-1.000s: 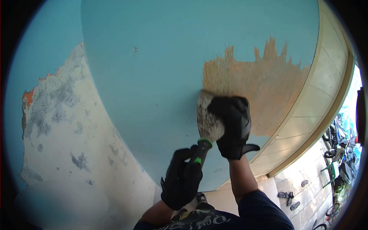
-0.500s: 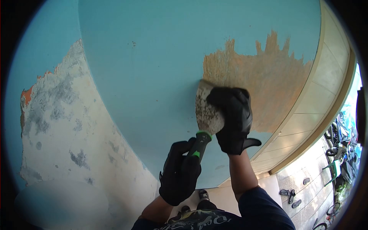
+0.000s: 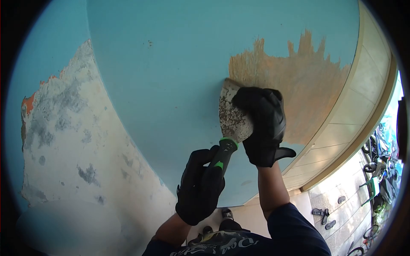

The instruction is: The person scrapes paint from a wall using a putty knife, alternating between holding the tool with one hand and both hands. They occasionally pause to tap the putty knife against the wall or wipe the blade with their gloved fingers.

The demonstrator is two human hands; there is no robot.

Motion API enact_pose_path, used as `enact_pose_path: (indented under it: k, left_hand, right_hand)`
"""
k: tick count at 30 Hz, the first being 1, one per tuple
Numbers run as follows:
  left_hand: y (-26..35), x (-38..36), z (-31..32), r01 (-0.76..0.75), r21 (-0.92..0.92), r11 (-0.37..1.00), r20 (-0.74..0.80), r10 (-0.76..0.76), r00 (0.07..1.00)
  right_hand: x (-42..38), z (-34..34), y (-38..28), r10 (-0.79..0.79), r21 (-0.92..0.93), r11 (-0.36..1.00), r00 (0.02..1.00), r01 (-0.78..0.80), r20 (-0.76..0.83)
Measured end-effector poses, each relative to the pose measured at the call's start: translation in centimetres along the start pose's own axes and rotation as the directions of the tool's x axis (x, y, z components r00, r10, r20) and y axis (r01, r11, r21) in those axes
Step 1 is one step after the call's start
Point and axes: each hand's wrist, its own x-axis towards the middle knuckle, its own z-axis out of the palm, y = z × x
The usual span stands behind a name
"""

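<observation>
My left hand (image 3: 200, 184), in a black glove, wraps round the black-and-green handle of a paint scraper (image 3: 234, 112). The scraper's wide metal blade is spotted with dried residue. Its upper edge lies against the blue painted wall (image 3: 171, 98), at the left border of a scraped tan-brown patch (image 3: 294, 94). My right hand (image 3: 265, 123), also black-gloved, is closed with its curled fingers on the right side of the blade. Part of the blade is hidden behind those fingers. A black glove tab sticks out at the right wrist.
A side wall (image 3: 81, 145) with bare whitish, grey-stained plaster stands at left. Cream panels (image 3: 341, 128) curve along the right edge. Sandals (image 3: 324, 215) lie on the paved floor, with parked motorbikes (image 3: 378, 166) beyond. My feet (image 3: 226, 213) show below.
Both hands and the scraper have moved slightly upward along the wall, the blade staying at the left border of the tan patch. The grip looks the same.
</observation>
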Motion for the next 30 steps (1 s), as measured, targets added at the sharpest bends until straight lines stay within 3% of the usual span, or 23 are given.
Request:
enact_pose_path:
  k: [3, 4, 6, 8, 10, 11, 12, 14, 16, 18, 19, 21, 24, 25, 26, 30]
  left_hand:
    - [-1.1, -0.4, -0.5, -0.012, 0.048, 0.999, 0.025, 0.011, 1.000]
    - [-1.2, -0.4, -0.7, -0.019, 0.076, 0.997, 0.026, 0.017, 1.000]
    - [0.7, 1.2, -0.6, 0.079, -0.137, 0.987, -0.001, -0.080, 0.997]
    - [1.4, 1.0, -0.8, 0.074, -0.100, 0.992, 0.063, -0.068, 0.996]
    - [-0.2, -0.4, 0.2, 0.085, -0.143, 0.986, 0.008, -0.085, 0.996]
    - [-1.4, 0.2, 0.3, -0.187, 0.132, 0.973, 0.013, 0.187, 0.982]
    - [-1.7, 0.1, -0.2, -0.201, 0.135, 0.970, 0.016, 0.201, 0.980]
    - [0.9, -0.5, 0.0, -0.004, -0.064, 0.998, 0.093, 0.010, 0.996]
    - [0.5, -0.6, -0.4, -0.045, 0.014, 0.999, 0.100, 0.043, 0.994]
    - [-0.8, -0.3, -0.4, -0.107, 0.293, 0.950, 0.049, 0.097, 0.994]
    - [-1.0, -0.1, -0.3, -0.112, 0.291, 0.950, 0.053, 0.101, 0.994]
    - [-0.6, 0.4, 0.0, -0.073, 0.037, 0.997, 0.010, 0.073, 0.997]
    - [0.6, 1.8, -0.8, -0.015, -0.032, 0.999, 0.038, 0.016, 0.999]
    - [0.4, 1.4, -0.5, -0.083, 0.081, 0.993, -0.008, 0.084, 0.996]
    - [0.1, 0.9, -0.3, -0.093, 0.083, 0.992, -0.005, 0.093, 0.996]
    - [-0.1, 0.4, -0.3, 0.032, 0.025, 0.999, 0.016, -0.032, 0.999]
  right_hand:
    - [-1.0, -0.3, -0.4, 0.127, -0.082, 0.989, 0.988, -0.120, 0.088]
    - [-0.1, 0.0, -0.1, 0.121, -0.079, 0.990, 0.989, -0.115, 0.086]
    - [1.9, 0.3, 0.3, -0.047, -0.085, 0.995, 0.999, 0.049, 0.025]
    - [0.9, -0.2, -0.2, -0.003, -0.079, 0.997, 0.998, 0.007, 0.056]
    - [0.9, -0.6, -0.3, 0.025, -0.068, 0.998, 0.996, -0.020, 0.088]
    - [0.4, -0.7, -0.6, 0.089, -0.088, 0.993, 0.989, -0.079, 0.116]
    - [1.0, -0.7, -0.4, 0.079, -0.086, 0.994, 0.991, -0.070, 0.106]
    - [2.1, -1.2, -1.1, 0.007, -0.088, 0.996, 0.992, 0.004, 0.124]
    - [1.4, -1.1, -1.2, 0.057, -0.026, 0.998, 0.991, -0.054, 0.124]
    - [0.1, -0.7, -0.3, 0.067, -0.125, 0.991, 0.987, -0.049, 0.143]
    - [-0.1, -0.5, -0.5, 0.089, -0.097, 0.992, 0.985, -0.075, 0.145]
    - [0.8, -0.2, -0.2, 0.047, -0.077, 0.996, 0.994, -0.039, 0.103]
    - [2.4, 0.2, 0.6, -0.006, -0.015, 1.000, 0.998, 0.007, 0.068]
    - [2.7, 0.3, 0.7, -0.027, 0.022, 0.999, 0.998, 0.026, 0.052]
    - [2.4, 0.0, 0.6, -0.034, 0.022, 0.999, 0.998, 0.033, 0.045]
    - [1.3, -0.6, 0.0, 0.068, -0.090, 0.994, 0.992, -0.058, 0.110]
